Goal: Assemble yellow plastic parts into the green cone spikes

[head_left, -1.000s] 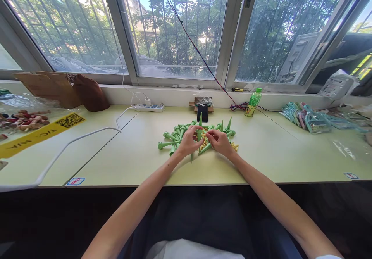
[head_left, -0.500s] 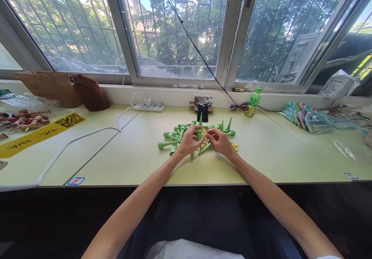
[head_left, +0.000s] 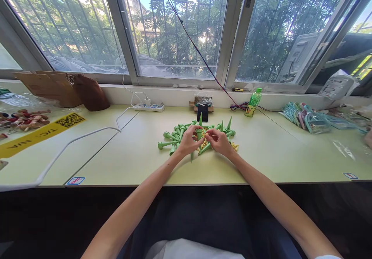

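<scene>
My left hand (head_left: 188, 141) is closed around a green plastic spike (head_left: 199, 134), holding it upright at the middle of the pile. Close on its right, my right hand (head_left: 220, 140) pinches what looks like a small yellow piece (head_left: 205, 135) against the side of the spike; the fingers partly hide it. More green spikes with capped ends (head_left: 166, 144) lie heaped to the left, and a few stand point-up behind my right hand, such as this green cone (head_left: 229, 123). Small yellow pieces (head_left: 235, 147) lie scattered beneath and beside my hands.
A black phone (head_left: 202, 113) leans on a small cardboard box behind the pile. Further right stands a green bottle (head_left: 254, 102). A white power strip (head_left: 149, 107) trails a cable across the left side. Bagged pastel items (head_left: 308, 118) lie right, wooden pieces (head_left: 27, 120) far left.
My right hand's fingertips have shifted very slightly left, closer to the spike. My left hand and the spike have stayed in place.
</scene>
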